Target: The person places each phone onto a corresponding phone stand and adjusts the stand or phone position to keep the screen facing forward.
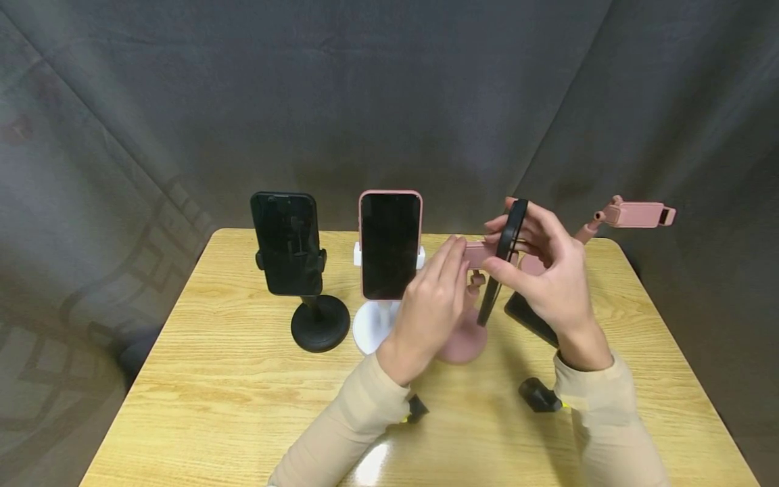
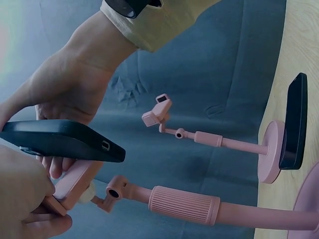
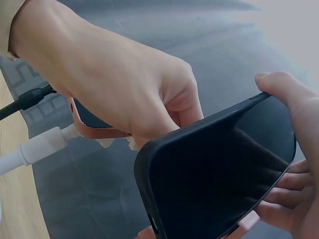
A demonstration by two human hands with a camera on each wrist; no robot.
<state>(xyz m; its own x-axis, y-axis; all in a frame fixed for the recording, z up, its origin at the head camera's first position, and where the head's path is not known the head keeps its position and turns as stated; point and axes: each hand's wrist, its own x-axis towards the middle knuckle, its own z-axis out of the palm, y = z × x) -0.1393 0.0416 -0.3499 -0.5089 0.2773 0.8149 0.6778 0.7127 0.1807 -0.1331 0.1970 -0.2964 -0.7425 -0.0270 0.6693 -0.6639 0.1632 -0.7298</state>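
Observation:
My right hand (image 1: 560, 270) holds a smartphone in a black case (image 1: 514, 226) by its long edges, thumb on one side and fingers on the other. In the head view the phone stands nearly edge-on. My left hand (image 1: 429, 304) pinches the end of the pink clamp (image 2: 75, 184) of a phone stand, its fingertips curled round that end in the left wrist view. The phone is right at the clamp and overlaps it. Below is the stand's ribbed pink pole (image 2: 184, 204) and its round base (image 1: 465, 341). The phone's dark screen (image 3: 214, 169) fills much of the right wrist view.
To the left, a black stand (image 1: 320, 325) bears a black phone (image 1: 286, 243), and a white stand (image 1: 371, 325) bears a pink-cased phone (image 1: 391, 243). A second pink stand (image 1: 635, 214) is at the right, with another phone (image 1: 529, 318) lying at its base. Grey cloth hangs behind the wooden table (image 1: 231, 379).

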